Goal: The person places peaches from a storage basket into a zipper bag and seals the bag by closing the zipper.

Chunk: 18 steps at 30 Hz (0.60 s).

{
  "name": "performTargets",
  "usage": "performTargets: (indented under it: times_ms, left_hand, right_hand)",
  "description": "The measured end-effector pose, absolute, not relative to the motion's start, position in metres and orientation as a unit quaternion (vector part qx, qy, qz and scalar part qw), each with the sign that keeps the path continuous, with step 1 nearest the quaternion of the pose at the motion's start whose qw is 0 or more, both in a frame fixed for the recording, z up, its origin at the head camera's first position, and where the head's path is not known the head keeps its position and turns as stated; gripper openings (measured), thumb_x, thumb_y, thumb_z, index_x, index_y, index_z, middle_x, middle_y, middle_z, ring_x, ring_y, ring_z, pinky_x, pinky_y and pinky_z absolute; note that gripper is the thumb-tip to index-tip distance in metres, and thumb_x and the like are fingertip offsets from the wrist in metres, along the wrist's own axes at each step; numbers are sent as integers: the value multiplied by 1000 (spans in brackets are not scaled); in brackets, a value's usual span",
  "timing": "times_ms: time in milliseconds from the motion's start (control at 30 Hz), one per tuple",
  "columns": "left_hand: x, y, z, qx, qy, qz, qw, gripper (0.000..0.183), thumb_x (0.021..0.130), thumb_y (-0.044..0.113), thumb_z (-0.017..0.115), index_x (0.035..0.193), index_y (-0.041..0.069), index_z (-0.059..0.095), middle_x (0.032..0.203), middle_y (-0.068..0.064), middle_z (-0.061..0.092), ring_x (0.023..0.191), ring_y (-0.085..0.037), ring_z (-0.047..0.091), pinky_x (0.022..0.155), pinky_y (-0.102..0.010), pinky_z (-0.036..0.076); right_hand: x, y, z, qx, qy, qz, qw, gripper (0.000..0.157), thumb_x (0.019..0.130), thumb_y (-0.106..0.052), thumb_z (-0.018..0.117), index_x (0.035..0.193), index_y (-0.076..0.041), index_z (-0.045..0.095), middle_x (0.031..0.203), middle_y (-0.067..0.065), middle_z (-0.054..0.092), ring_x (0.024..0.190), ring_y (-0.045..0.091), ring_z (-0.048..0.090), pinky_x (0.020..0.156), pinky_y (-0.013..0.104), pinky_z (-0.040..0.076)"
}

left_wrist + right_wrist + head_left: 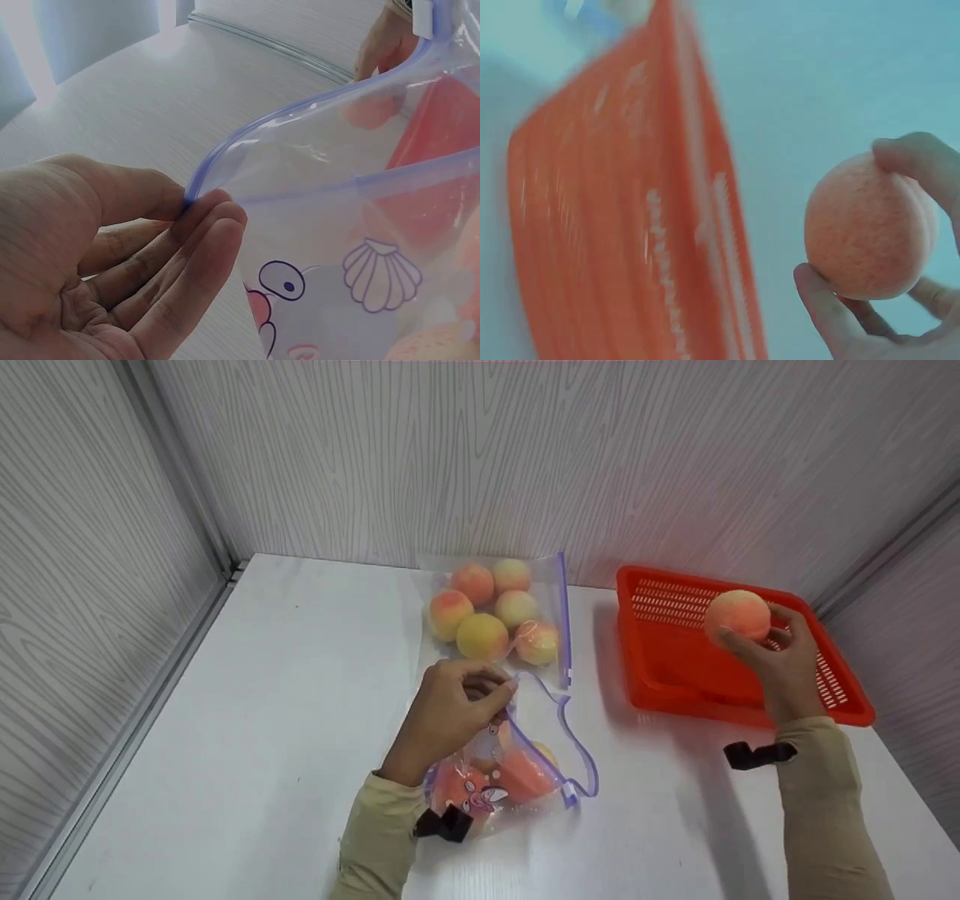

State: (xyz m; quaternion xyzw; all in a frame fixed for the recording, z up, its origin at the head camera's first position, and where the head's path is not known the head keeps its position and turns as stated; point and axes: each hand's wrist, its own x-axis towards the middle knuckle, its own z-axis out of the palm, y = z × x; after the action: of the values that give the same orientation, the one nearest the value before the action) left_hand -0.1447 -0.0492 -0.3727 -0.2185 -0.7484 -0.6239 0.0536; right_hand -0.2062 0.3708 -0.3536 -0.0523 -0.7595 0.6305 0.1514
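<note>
My left hand pinches the purple zip edge of a clear zip bag by one corner, between thumb and fingertips. The bag's mouth gapes toward the right, and its front carries cartoon prints, among them a seashell. Several peaches show through the film in its lower part. Over the red basket, my right hand holds a pinkish peach between thumb and fingers. In the right wrist view, the basket's side is blurred to the left of that peach.
Behind the left hand, a second clear zip bag lies flat with several peaches inside, its purple strip facing right. The white table ends at a wood-grain back wall, with another panel along the left.
</note>
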Motion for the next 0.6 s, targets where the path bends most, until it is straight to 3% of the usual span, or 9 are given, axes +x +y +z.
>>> performTargets:
  times_ms: [167, 400, 600]
  left_hand:
    - [-146, -52, -373, -214, -750, -623, 51, 8, 95, 9, 70, 95, 3, 76, 81, -3, 72, 67, -13, 70, 65, -29, 61]
    - [-144, -55, -373, -210, -746, -629, 53, 8, 95, 9, 70, 96, 3, 76, 81, -4, 73, 68, -14, 70, 66, -29, 62]
    - [-144, -57, -372, -213, -751, -622, 57, 8, 95, 9, 70, 97, 4, 76, 82, -3, 73, 68, -13, 70, 66, -28, 62]
  right_hand:
    - [-198, 338, -351, -3, -684, 717, 131, 63, 89, -7, 78, 143, -12, 45, 138, 12, 48, 120, 28, 51, 89, 29, 58]
    - [-188, 302, -343, 43, -608, 789, 72, 58, 94, 2, 68, 143, -10, 40, 146, 16, 37, 131, 34, 41, 97, 40, 53]
    - [-175, 280, -336, 66, -637, 766, 56, 56, 94, 3, 67, 143, -10, 44, 145, 16, 42, 129, 34, 46, 98, 39, 54]
